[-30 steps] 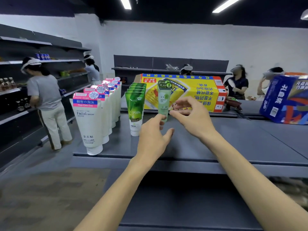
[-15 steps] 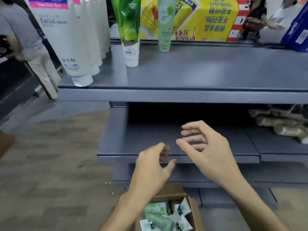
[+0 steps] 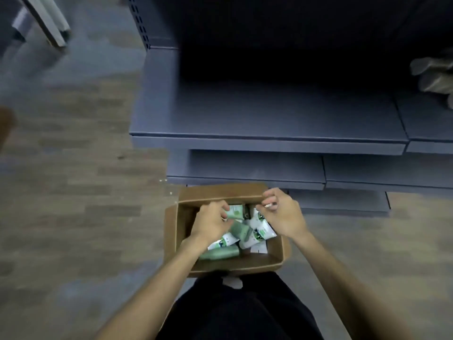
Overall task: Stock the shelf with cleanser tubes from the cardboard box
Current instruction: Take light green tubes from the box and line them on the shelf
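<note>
Wood-grain plank floor (image 3: 73,192), grey-brown, blurred at the left edge. Dark grey metal shelf (image 3: 269,119) ahead, stepped in tiers, bare on the near board; pale wrapped bundles (image 3: 434,74) lying at far right of same tier, too blurred to identify. Perforated upright post (image 3: 139,20) at shelf's left corner. Open cardboard box (image 3: 230,265) on the floor just in front of the lowest tier, flaps folded outward. Inside, loose jumble of cleanser tubes (image 3: 245,233), pale green and white, lying flat and crossed over one another, some with dark round logos. Left hand (image 3: 212,223) down inside the box on its left half, fingers curled round a pale green tube (image 3: 234,212) near the box's far wall. Right hand (image 3: 282,214) over the box's right far corner, fingers bent, thumb and forefinger pinched together; something small and pale at the fingertips, cannot tell whether a tube's end or merely a nail. Both forearms bare, reaching down from bottom of view. Dark trousers (image 3: 240,312) below the box, near wall of box touching or just above them. No tubes on the visible shelf tiers; all seen tubes in the box. Whole view soft with motion blur.
</note>
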Demonstrator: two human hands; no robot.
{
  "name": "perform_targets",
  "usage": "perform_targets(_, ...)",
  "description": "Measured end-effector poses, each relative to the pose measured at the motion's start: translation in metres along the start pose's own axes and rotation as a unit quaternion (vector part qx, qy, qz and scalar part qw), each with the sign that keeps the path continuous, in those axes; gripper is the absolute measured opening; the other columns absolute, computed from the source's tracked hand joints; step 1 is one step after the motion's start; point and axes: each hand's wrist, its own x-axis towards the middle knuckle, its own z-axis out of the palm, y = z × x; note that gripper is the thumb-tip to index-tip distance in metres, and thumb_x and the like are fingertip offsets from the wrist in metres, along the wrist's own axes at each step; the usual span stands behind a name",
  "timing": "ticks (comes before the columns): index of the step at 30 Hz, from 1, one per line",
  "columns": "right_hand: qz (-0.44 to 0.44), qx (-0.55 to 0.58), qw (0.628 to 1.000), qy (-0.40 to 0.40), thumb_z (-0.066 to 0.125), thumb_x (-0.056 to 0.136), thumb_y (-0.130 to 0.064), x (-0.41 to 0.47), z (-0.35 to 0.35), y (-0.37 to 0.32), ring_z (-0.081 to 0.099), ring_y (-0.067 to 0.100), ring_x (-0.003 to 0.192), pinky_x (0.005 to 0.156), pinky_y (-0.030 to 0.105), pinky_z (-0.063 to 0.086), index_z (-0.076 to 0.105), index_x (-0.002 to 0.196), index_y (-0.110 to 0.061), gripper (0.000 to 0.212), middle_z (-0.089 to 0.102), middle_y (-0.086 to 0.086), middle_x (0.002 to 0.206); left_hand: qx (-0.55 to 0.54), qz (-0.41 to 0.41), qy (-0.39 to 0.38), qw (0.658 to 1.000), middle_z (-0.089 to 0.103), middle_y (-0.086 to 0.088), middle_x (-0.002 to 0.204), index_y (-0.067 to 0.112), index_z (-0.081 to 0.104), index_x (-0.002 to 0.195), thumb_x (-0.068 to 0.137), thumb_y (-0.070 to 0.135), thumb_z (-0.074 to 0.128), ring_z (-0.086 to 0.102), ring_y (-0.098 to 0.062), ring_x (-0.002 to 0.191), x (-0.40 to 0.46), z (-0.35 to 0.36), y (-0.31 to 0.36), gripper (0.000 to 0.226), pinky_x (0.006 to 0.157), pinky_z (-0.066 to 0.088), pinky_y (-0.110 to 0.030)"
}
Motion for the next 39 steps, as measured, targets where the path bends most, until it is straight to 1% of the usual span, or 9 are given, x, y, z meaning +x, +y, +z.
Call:
perform_targets(5,0.07,-0.049,0.992,-0.087,0.073,0.086,-0.025,0.009,0.043,0.044,0.067,0.022,0.102,0.083,0.022,0.047,0.061,0.115,-0.011,0.034,0.065,-0.004,0.091,0.007,-0.062,-0.034,0.997,0.074,-0.002,0.098,0.015,0.069,0.105,0.083,0.019,0.073,0.068,-0.022,0.095,0.002,0.019,-0.034,0.023,0.085,0.051,-0.028)
perform_targets(9,0.096,-0.069,0.979,-0.164,0.07,0.089,-0.024,0.01,0.072,0.064,0.065,0.021,0.101,0.07,0.014,0.046,0.057,0.121,-0.013,0.037,0.068,0.002,0.107,0.042,-0.106,-0.073,0.991,0.073,-0.005,0.103,0.021,0.065,0.106,0.081,0.018,0.072,0.068,-0.026,0.1,0.005,0.035,-0.058,0.026,0.088,0.054,-0.033)
perform_targets(14,0.104,-0.091,0.967,-0.215,0.07,0.089,-0.026,0.011,0.102,0.078,0.062,0.024,0.108,0.094,0.033,0.05,0.056,0.121,-0.015,0.037,0.067,0.006,0.111,0.127,-0.143,-0.108,0.975,0.067,-0.006,0.112,0.022,0.064,0.116,0.085,0.013,0.067,0.066,-0.027,0.107,0.01,0.049,-0.087,0.032,0.093,0.054,-0.036)
perform_targets(17,0.097,-0.109,0.961,-0.233,0.071,0.088,-0.02,0.012,0.114,0.082,0.063,0.025,0.106,0.095,0.033,0.051,0.056,0.122,-0.014,0.037,0.065,0.006,0.116,0.192,-0.125,-0.12,0.966,0.067,-0.009,0.115,0.019,0.062,0.117,0.09,0.01,0.062,0.066,-0.029,0.108,0.014,0.055,-0.104,0.028,0.092,0.055,-0.039)
perform_targets(22,0.074,-0.141,0.952,-0.26,0.071,0.087,-0.017,0.018,0.13,0.09,0.065,0.023,0.102,0.091,0.033,0.053,0.057,0.111,-0.018,0.029,0.067,0.005,0.11,0.36,-0.059,-0.153,0.918,0.058,-0.01,0.134,0.021,0.042,0.143,0.101,0.005,0.042,0.059,-0.029,0.121,0.019,0.069,-0.123,0.046,0.095,0.049,-0.038)
perform_targets(25,0.062,-0.158,0.947,-0.274,0.072,0.086,-0.019,0.017,0.139,0.096,0.064,0.022,0.1,0.088,0.028,0.051,0.057,0.116,-0.018,0.034,0.067,0.006,0.111,0.402,-0.054,-0.169,0.898,0.056,-0.009,0.137,0.018,0.043,0.142,0.102,0.007,0.04,0.058,-0.028,0.123,0.025,0.072,-0.13,0.041,0.096,0.048,-0.037)
perform_targets(28,0.059,-0.167,0.937,-0.301,0.07,0.087,-0.021,0.013,0.141,0.099,0.062,0.022,0.103,0.094,0.032,0.051,0.055,0.123,-0.019,0.038,0.064,0.006,0.114,0.417,-0.053,-0.174,0.891,0.055,-0.01,0.137,0.016,0.047,0.137,0.103,0.008,0.04,0.057,-0.029,0.124,0.029,0.074,-0.132,0.036,0.097,0.046,-0.036)
perform_targets(33,0.067,-0.157,0.938,-0.302,0.069,0.088,-0.022,0.012,0.135,0.103,0.063,0.021,0.101,0.09,0.031,0.051,0.055,0.123,-0.021,0.038,0.062,0.001,0.107,0.414,-0.047,-0.178,0.892,0.055,-0.011,0.136,0.015,0.045,0.139,0.103,0.009,0.04,0.058,-0.029,0.123,0.03,0.078,-0.135,0.037,0.097,0.045,-0.036)
perform_targets(39,0.066,-0.164,0.942,-0.284,0.07,0.088,-0.019,0.015,0.138,0.102,0.063,0.023,0.105,0.096,0.039,0.052,0.055,0.123,-0.018,0.038,0.064,0.005,0.115,0.324,-0.035,-0.142,0.935,0.061,-0.014,0.127,0.021,0.047,0.139,0.099,0.007,0.043,0.06,-0.034,0.114,0.031,0.071,-0.132,0.043,0.093,0.046,-0.041)
